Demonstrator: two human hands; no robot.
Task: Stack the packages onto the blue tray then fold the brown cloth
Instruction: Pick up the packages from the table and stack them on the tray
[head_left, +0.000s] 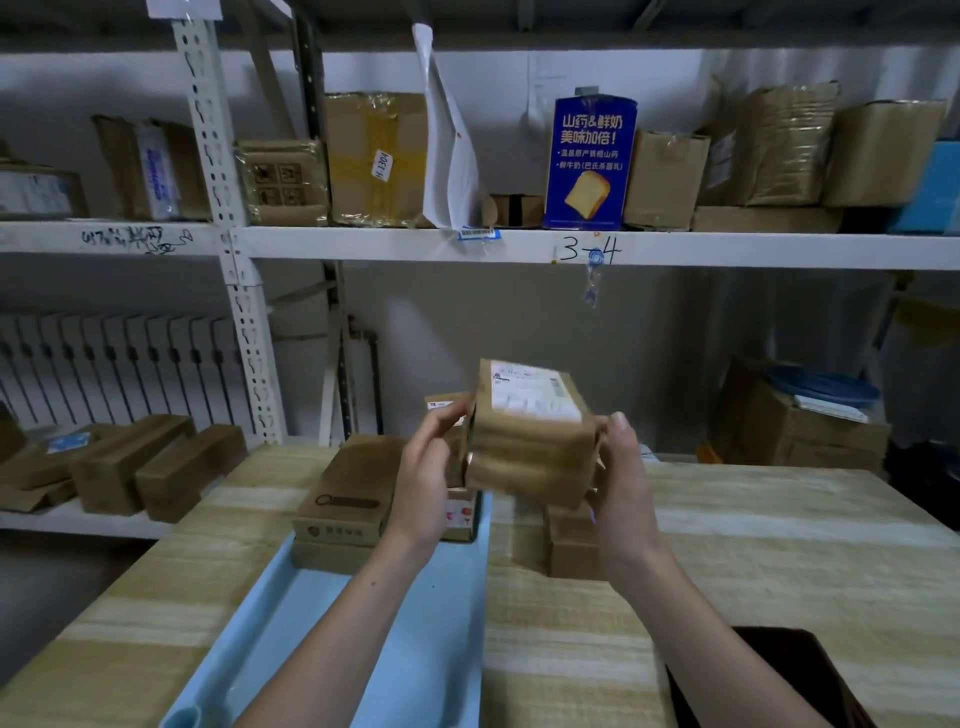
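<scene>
- We hold a brown cardboard package (530, 447) with a white label on top, lifted clear of the table, between both hands.
- Our left hand (423, 480) clamps its left end, fingers curled round the edge; our right hand (621, 483) presses on its right end with fingers bent against the side.
- Below and to the left lies the blue tray (332, 629), with a stack of flat boxes (343, 506) already at its far end.
- More small boxes (571, 540) wait on the wooden table (779, 545), just right of the tray.
- The brown cloth (779, 675) lies unfolded at the near right corner.
- We judge we are mid-stacking: the held package should next travel left and down onto the tray, set square on or beside the stack so it does not topple.
- Folding comes only once the loose boxes are moved.
</scene>
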